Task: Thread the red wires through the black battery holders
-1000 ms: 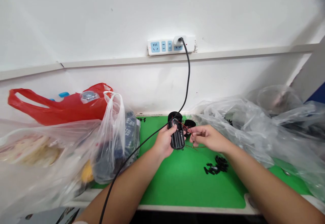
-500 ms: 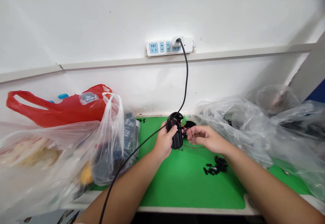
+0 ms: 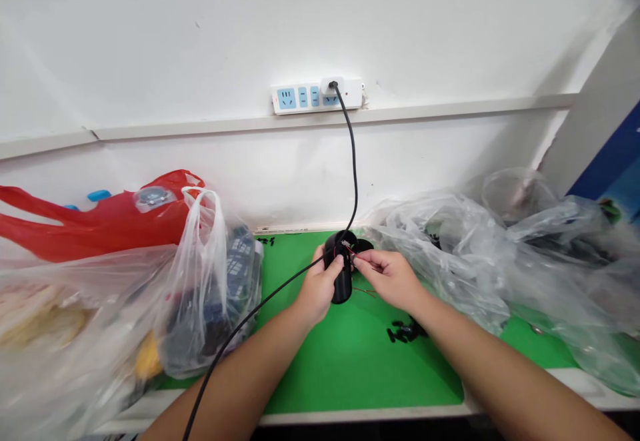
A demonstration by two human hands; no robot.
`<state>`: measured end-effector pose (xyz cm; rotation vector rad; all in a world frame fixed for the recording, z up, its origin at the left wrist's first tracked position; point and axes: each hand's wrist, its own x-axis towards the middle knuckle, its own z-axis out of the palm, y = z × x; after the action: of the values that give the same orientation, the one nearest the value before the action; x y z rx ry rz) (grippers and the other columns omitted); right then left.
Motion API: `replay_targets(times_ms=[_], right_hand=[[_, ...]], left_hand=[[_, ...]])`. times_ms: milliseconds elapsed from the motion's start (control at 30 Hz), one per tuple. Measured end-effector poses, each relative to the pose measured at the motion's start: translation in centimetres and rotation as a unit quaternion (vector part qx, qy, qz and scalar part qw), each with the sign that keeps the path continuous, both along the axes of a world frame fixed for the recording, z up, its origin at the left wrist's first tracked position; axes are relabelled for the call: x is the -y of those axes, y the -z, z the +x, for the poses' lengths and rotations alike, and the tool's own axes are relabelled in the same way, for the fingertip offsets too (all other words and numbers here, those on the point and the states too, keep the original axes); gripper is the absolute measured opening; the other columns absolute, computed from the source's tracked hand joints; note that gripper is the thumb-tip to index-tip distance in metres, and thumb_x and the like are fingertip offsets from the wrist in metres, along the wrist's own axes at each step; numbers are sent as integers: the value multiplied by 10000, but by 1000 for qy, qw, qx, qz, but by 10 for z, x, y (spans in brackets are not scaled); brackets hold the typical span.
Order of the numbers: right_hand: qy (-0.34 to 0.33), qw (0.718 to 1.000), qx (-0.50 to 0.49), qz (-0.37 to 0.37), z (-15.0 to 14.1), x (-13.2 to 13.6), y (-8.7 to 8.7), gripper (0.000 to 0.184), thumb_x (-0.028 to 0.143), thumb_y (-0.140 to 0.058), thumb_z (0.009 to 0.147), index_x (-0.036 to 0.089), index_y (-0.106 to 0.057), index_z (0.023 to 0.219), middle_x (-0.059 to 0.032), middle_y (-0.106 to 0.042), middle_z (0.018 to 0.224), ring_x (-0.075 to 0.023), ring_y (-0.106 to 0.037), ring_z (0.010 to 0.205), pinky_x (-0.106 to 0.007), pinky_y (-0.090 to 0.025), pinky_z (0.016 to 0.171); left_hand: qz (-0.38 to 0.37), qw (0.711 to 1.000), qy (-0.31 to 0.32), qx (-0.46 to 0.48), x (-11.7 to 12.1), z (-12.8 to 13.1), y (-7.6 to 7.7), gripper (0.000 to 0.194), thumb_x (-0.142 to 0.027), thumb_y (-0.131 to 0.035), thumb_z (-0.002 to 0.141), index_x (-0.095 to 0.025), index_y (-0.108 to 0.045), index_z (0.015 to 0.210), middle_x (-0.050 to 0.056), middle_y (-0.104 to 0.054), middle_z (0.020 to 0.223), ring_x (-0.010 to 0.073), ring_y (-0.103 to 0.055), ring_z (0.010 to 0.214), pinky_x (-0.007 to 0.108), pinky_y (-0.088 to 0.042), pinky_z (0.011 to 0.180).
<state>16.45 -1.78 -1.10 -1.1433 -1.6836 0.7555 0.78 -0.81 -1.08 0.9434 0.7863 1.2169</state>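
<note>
You at bench: L hand (image 3: 316, 288) wrapped round black cylindrical housing (image 3: 343, 283), held upright over green mat (image 3: 350, 368); R hand (image 3: 387, 280) pinched thin red wires (image 3: 349, 250) at housing's top, thumb and fingers pressed together. Black cable (image 3: 353, 161) ran up to wall power strip (image 3: 316, 96). Small black parts (image 3: 404, 332) lay on mat, R of hands.

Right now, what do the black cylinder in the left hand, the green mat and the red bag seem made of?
The black cylinder looks like moulded plastic, by its smooth dull sheen; rubber is possible. The green mat looks like rubber or vinyl, flat and matt. The red bag looks like thin polythene, glossy and creased.
</note>
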Motion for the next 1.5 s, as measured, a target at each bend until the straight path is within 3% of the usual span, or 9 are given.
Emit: replay_targets(times_ms=[167, 233, 333, 400, 467, 700, 1033, 1300, 1500], right_hand=[[35, 997, 73, 17, 3, 5, -1, 320, 433, -527, 886, 224, -673, 1078, -11, -618, 633, -151, -514, 515, -269, -374, 471], [41, 994, 99, 35, 4, 6, -4, 313, 399, -515, 898, 234, -655, 1125, -16, -656, 700, -154, -555, 553, -273, -408, 508], [22, 988, 128, 85, 5, 8, -8, 245, 288, -490, 909, 232, -682, 1050, -40, -697, 899, -176, -630, 740, -305, -477, 677], [23, 984, 136, 114, 4, 8, -8, 225, 228, -484, 895, 203, -693, 974, -56, -688, 890, -183, -627, 776, -315, -480, 711], [36, 983, 129, 125, 2, 8, -8, 207, 190, -488, 872, 176, -687, 928, -64, -673, 845, -181, -618, 755, -309, -482, 687], [52, 991, 105, 66, 0, 7, -5, 200, 211, -504, 864, 183, -685, 945, -31, -686, 753, -152, -600, 601, -263, -454, 542], [75, 966, 163, 188, 2, 6, 3, 176, 201, -512, 876, 188, -687, 858, -14, -650, 670, -135, -583, 580, -255, -410, 557], [32, 963, 196, 182, 0, 8, 2, 208, 175, -489, 885, 171, -654, 757, -22, -624, 636, -128, -556, 555, -248, -360, 523], [14, 955, 230, 189, 2, 7, 3, 181, 156, -494, 879, 170, -663, 817, -28, -661, 697, -135, -594, 595, -247, -396, 558]], left_hand=[[-9, 999, -16, 37, -3, -1, -1, 420, -337, -716, 724, -210, -550, 1088, 15, -659, 931, 137, -624, 791, 278, -485, 794], [-4, 998, -22, 53, -5, -1, 0, 418, -340, -719, 719, -204, -546, 1075, 19, -655, 939, 145, -627, 806, 287, -490, 795], [3, 998, -28, 58, -5, -1, 1, 417, -336, -727, 712, -209, -542, 1064, 18, -655, 939, 152, -633, 825, 312, -493, 831], [9, 998, -27, 48, -4, 0, 1, 423, -338, -721, 720, -224, -534, 1082, 14, -655, 939, 150, -635, 821, 320, -492, 844], [15, 999, -20, 36, -3, 1, 2, 433, -343, -710, 732, -238, -522, 1108, 12, -657, 941, 153, -638, 818, 324, -493, 842], [4, 1000, -8, 27, 1, 3, 1, 436, -318, -711, 728, -228, -526, 1112, 17, -661, 945, 149, -633, 810, 300, -487, 820], [-98, 993, -10, 62, 10, 9, -2, 368, -274, -701, 719, -212, -586, 1063, 27, -667, 938, 129, -611, 760, 256, -463, 722], [-101, 992, 3, 73, 9, 10, 3, 351, -264, -706, 710, -204, -556, 1021, 25, -652, 954, 153, -601, 899, 276, -438, 815], [-78, 996, 16, 50, 7, 6, 5, 415, -83, -633, 610, -210, -540, 994, -3, -634, 895, 156, -588, 867, 285, -416, 798]])
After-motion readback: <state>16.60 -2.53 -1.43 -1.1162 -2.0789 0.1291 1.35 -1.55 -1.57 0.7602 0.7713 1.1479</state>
